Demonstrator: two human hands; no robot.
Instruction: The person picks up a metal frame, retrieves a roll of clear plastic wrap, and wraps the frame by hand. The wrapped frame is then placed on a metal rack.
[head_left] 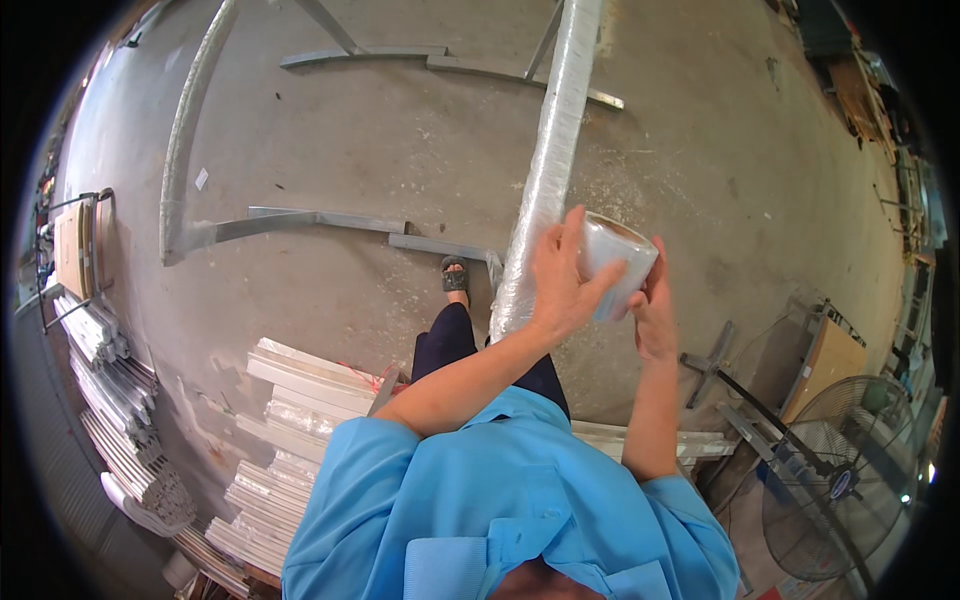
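Between my hands is a roll of clear stretch film (607,256), tilted, with the rim of its core showing at the top. My left hand (566,278) grips the roll's left side, its thumb lying across the front. At the right side my right hand (652,312) holds the roll with bent fingers. Just left of the roll runs a long beam (555,150) wrapped in shiny film, stretching from beside my legs to the far edge of the view. My left hand overlaps part of it; I cannot tell whether they touch.
Metal support bars (320,222) stand low over the concrete floor, with another wrapped beam (180,150) at the left. Stacked white profiles (290,450) lie beside me at lower left. A large caged fan (838,480) stands at lower right, near a brown board (822,370).
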